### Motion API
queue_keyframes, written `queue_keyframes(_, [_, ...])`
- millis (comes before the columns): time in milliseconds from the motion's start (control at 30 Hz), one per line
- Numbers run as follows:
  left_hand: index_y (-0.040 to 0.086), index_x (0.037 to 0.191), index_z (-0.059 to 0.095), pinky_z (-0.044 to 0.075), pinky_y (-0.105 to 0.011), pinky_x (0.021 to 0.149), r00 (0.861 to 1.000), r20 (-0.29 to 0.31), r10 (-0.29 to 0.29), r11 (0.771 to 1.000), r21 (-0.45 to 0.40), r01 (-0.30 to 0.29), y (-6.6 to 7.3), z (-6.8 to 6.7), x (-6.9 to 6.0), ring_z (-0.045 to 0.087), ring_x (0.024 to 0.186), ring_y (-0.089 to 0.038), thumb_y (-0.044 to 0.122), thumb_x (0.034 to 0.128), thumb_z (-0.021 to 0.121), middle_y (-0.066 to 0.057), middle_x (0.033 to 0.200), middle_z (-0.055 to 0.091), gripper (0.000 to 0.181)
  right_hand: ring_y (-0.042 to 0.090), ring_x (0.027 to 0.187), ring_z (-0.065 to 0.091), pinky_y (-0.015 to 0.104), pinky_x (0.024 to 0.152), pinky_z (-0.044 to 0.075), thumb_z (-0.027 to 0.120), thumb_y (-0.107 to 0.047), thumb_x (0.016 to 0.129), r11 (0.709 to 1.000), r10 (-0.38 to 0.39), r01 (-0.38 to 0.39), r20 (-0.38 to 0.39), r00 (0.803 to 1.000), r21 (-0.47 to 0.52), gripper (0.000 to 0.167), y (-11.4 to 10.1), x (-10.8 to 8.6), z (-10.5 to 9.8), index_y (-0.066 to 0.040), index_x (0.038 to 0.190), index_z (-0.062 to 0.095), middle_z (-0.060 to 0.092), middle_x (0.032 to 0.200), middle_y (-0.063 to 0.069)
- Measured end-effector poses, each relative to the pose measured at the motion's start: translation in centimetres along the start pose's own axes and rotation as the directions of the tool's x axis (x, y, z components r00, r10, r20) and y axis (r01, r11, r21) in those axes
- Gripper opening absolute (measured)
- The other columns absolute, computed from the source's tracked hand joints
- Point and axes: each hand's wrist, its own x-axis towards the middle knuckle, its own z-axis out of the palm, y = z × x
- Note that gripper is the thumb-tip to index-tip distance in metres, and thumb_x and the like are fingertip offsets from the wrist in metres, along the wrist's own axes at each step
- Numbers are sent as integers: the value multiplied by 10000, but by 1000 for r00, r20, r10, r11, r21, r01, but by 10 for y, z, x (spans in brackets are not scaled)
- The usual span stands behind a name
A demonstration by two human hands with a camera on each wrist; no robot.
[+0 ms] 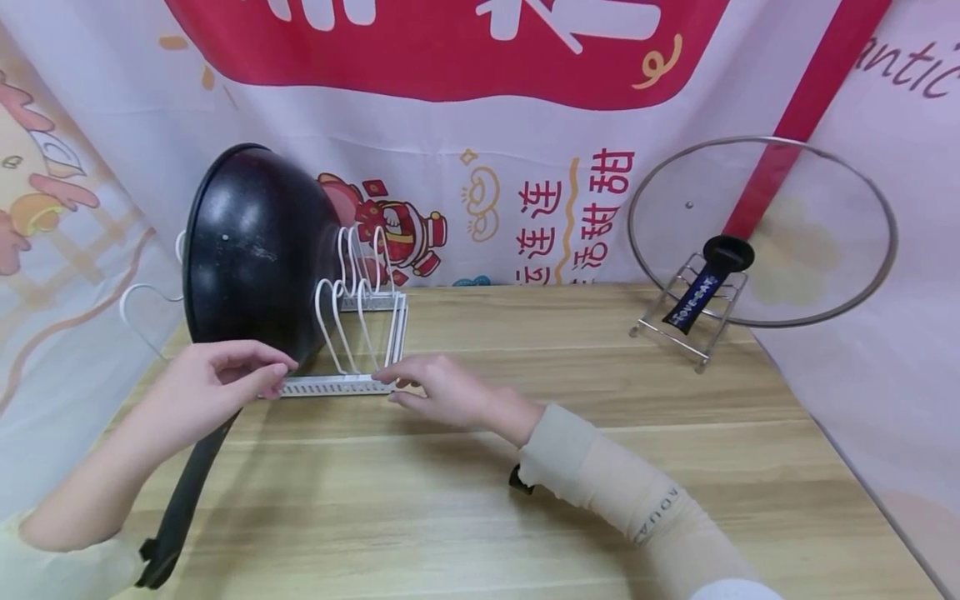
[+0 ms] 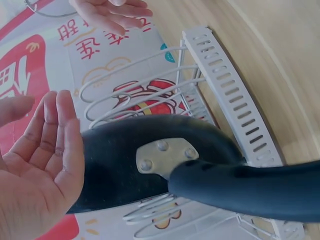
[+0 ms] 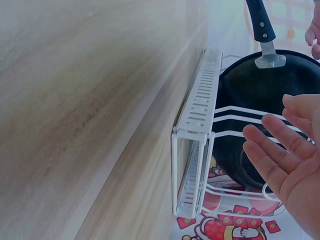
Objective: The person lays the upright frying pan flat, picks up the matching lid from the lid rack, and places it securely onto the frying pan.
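A black wok [image 1: 255, 242] stands on its side in the left part of a white wire rack [image 1: 337, 385], its long black handle [image 1: 197, 492] sloping towards the front. In front of the wok hovers my left hand [image 1: 217, 379], which holds nothing; the left wrist view shows its palm and fingers [image 2: 62, 135] apart from the wok and handle. My right hand [image 1: 453, 390] is at the rack's front right corner with its fingers loosely bent. In the right wrist view that hand [image 3: 295, 155] has nothing in its grasp, and gaps show between its fingers.
A large glass lid [image 1: 817, 242] with a black knob [image 1: 727, 252] leans in a small metal stand [image 1: 708, 342] at the back right of the wooden table [image 1: 480, 517]. Printed cloth [image 1: 420, 133] hangs behind and at both sides.
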Motion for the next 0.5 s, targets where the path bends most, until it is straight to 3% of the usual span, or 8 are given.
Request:
queue_keyframes(200, [17, 1098, 736, 555, -178, 675, 1000, 24, -14, 1000, -5, 14, -6, -6, -6, 704, 773, -71, 159, 1004, 679, -13, 888, 741, 180, 147, 1158, 648, 164, 1016, 442, 650, -139, 1023, 997, -60, 59, -14, 998, -49, 336, -5, -1, 2, -48, 1346, 650, 667, 1333, 80])
queue_keyframes(500, [107, 1032, 759, 522, -176, 637, 998, 31, 47, 998, -36, -46, -27, -15, -19, 667, 721, -114, 60, 975, 683, 28, 780, 710, 106, 157, 1165, 649, 159, 1011, 443, 652, -139, 1020, 996, -76, 76, 0, 997, -39, 353, -10, -3, 7, -42, 1360, 639, 673, 1321, 96])
